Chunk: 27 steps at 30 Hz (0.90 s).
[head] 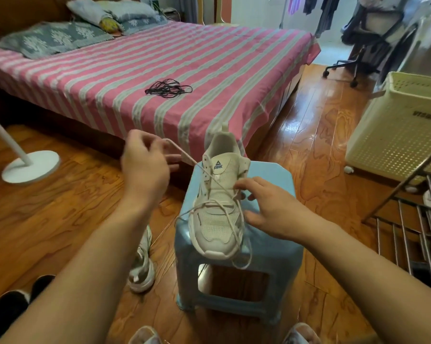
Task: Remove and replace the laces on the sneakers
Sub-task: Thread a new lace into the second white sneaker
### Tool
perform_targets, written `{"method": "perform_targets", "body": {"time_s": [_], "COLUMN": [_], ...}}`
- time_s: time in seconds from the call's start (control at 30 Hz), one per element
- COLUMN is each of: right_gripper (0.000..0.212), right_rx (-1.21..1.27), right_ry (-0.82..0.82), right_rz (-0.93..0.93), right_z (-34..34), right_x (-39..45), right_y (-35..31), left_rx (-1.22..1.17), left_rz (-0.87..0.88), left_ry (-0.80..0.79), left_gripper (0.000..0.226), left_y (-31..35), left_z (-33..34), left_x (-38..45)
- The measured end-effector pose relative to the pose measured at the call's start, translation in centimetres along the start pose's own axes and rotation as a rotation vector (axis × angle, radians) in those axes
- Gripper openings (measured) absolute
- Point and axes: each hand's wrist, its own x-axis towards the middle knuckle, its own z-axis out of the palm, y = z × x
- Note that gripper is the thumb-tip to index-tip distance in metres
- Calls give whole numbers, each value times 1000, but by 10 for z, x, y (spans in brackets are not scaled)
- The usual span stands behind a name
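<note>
While the white sneaker (218,202) sits toe toward you on the blue stool (271,247), your left hand (145,170) pinches the white lace (184,155) and holds it taut, up and left of the top eyelets. Your right hand (266,207) rests against the shoe's right side, fingers loosely curled; whether it grips the lace there is unclear. Slack lace loops hang over the toe. Second sneaker (142,264) lies on the floor left of the stool. Black laces (168,88) lie bundled on the striped bed (125,78).

Head view, looking down, near hands (209,189)
</note>
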Motion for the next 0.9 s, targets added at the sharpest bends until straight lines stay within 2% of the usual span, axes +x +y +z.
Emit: {"method": "perform_targets", "body": {"time_s": [0.03, 0.07, 0.1, 0.13, 0.17, 0.2, 0.23, 0.27, 0.33, 0.4, 0.43, 0.5, 0.57, 0.63, 0.7, 0.77, 0.9], "right_gripper": [59, 63, 68, 73, 74, 71, 64, 59, 47, 31, 26, 22, 26, 40, 52, 50, 44], "right_rx": [25, 51, 89, 146, 228, 335, 445, 528, 596, 618, 639, 624, 326, -12, -95, -92, -128], "right_ry": [-13, -11, 11, 52, 108, 162, 202, 217, 105, -38, -51, 62, 266, 266, 172, 190, 231], "right_rz": [7, 19, 41, 73, 122, 194, 282, 363, 474, 544, 559, 525, 264, -40, -90, -72, 7], "right_z": [1, 4, 9, 13, 17, 20, 22, 23, 22, 14, 9, -1, -9, -10, -6, -5, -11], "right_x": [-2, -4, -6, -7, -7, -7, -7, -8, -9, -9, -8, -4, 2, 10, 19, 25, 23], "right_y": [0, 0, -2, -4, -7, -11, -15, -18, -23, -25, -24, -22, -17, -14, -8, 1, 14], "left_rx": [-137, -139, 23, 332, 641, 832, 884, 823, 660, 636, 656, 694, 725, 717, 709, 694, 698], "left_rz": [-121, -195, -236, -256, -261, -213, -108, 31, 317, 427, 436, 448, 516, 552, 533, 435, 110], "left_ry": [175, 291, 319, 244, 85, -61, -188, -296, -513, -679, -703, -681, -661, -670, -635, -460, 67], "left_gripper": [11, 7, 6, 11, 22, 36, 47, 50, 37, 23, 19, 11, 8, 6, 2, 6, 6], "left_y": [-2, -10, -21, -36, -48, -55, -56, -51, -34, -29, -28, -30, -30, -28, -23, -19, -44], "left_z": [-18, -36, -51, -60, -62, -58, -47, -35, -13, 2, 7, 12, 14, 16, 14, 0, -71], "left_x": [16, 30, 38, 42, 39, 32, 23, 14, -7, -27, -34, -38, -35, -33, -31, -16, 44]}}
